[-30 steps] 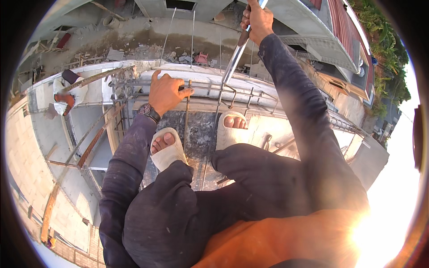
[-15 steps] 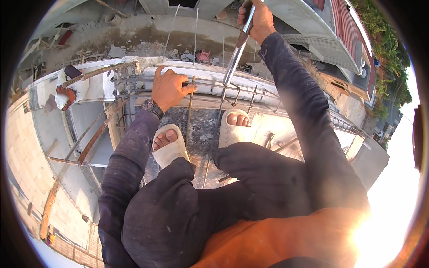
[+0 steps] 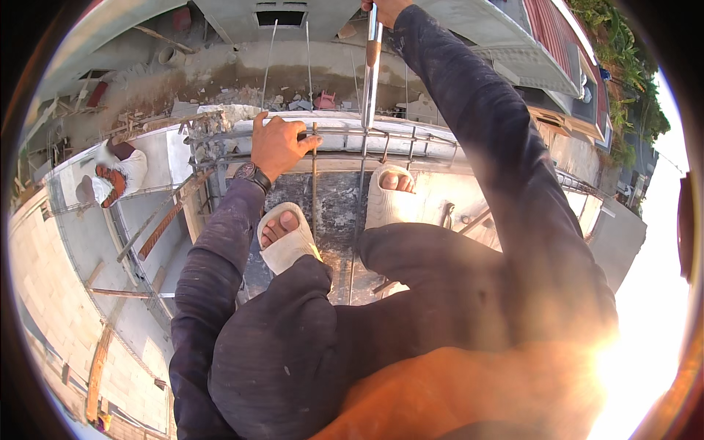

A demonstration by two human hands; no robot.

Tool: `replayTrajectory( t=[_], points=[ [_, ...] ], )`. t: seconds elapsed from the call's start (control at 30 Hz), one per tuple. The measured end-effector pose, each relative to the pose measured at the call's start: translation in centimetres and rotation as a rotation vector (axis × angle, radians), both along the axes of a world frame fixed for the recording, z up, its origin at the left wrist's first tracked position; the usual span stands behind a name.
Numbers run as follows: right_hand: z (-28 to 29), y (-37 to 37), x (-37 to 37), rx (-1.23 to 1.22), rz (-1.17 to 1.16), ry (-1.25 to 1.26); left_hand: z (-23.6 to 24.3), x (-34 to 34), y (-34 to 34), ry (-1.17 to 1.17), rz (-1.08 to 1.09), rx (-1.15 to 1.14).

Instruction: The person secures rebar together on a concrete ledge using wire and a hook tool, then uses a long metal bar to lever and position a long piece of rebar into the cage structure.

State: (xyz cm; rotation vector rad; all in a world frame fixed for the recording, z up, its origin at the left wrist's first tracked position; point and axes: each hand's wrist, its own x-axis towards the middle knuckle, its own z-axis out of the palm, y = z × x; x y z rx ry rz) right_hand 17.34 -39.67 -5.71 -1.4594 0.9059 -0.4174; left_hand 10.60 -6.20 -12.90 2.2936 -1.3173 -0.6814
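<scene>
My left hand (image 3: 282, 148), a watch at its wrist, is bent over the long horizontal rebars (image 3: 235, 135) of a steel cage. Its thumb lies against the top of an upright rusty rod (image 3: 315, 176). At the top edge my right hand (image 3: 390, 10), partly cut off by the frame, is closed round a shiny steel pipe (image 3: 372, 77) with a brown band. The pipe stands nearly upright, its lower end at the cage, in line with a long thin rebar (image 3: 362, 183) running down between my feet. Whether the rebar enters the pipe, I cannot tell.
My feet, in pale slides (image 3: 287, 246), stand on a dark board (image 3: 334, 202) and a pale ledge. At left, another person (image 3: 117, 176) is beside a low wall. Past the cage, the ground below holds rubble (image 3: 198, 92). A hammer-like tool (image 3: 449, 214) lies right of my feet.
My right hand has moved left and up, bringing the tilted pipe closer to upright. My left hand keeps its place on the rebars. The other person has shifted slightly.
</scene>
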Motion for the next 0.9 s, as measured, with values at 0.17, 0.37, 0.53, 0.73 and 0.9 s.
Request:
replayTrajectory(
  t=[0.17,0.37,0.53,0.73,0.9],
  points=[
    [-2.5,-3.1,-0.7,-0.035,-0.115,0.015,-0.2,-0.4,-0.5,0.008,-0.012,-0.05],
    [2.2,-0.6,-2.7,0.013,-0.145,0.003,-0.4,-0.5,0.3,-0.006,0.02,-0.074],
    [4.9,0.6,-3.5,-0.003,-0.136,-0.068,-0.2,-0.4,-0.6,-0.005,0.008,-0.072],
    [7.7,4.3,-4.6,-0.063,-0.166,-0.115,-0.4,-0.3,-0.1,-0.013,0.023,-0.064],
    [10.2,8.3,-8.4,-0.048,-0.06,-0.277,0.2,-0.6,0.0,-0.012,0.034,-0.057]
  ],
)
